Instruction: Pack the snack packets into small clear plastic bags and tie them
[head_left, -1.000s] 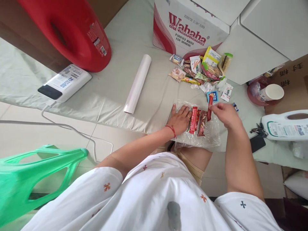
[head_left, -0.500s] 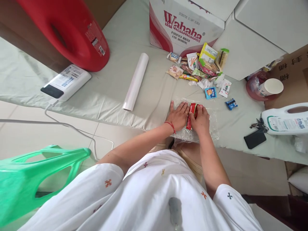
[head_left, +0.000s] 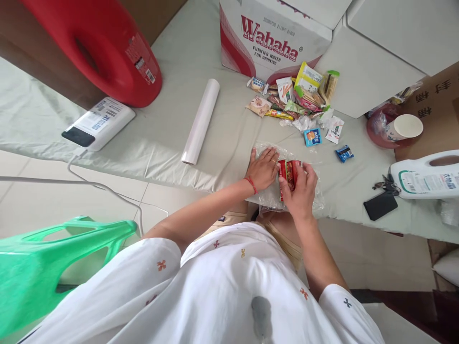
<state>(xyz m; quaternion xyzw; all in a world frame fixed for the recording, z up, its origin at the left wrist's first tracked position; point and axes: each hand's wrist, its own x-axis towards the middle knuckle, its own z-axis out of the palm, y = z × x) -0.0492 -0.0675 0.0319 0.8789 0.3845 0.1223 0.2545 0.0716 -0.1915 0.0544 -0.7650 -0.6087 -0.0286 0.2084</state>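
We log red wrapped snack bars (head_left: pixel 289 173) on crumpled clear plastic sheeting (head_left: pixel 318 197), at the near edge of the pale cloth-covered table (head_left: pixel 234 126). Left: long white cylindrical roll (head_left: pixel 201 123). Behind: multicoloured plastic snack packets (head_left: pixel 284 91), heaped before the white-and-red cardboard box (head_left: pixel 268 48).

The person wears a white short-sleeved T-shirt (head_left: pixel 218 286) scattered with small cross-shaped motifs (head_left: pixel 161 264) (orange, yellow and dark blue among them), with an oblong grey patch (head_left: pixel 262 315) on its front, tan shorts (head_left: pixel 234 218), and a red cord bracelet (head_left: pixel 252 185) around the left wrist.
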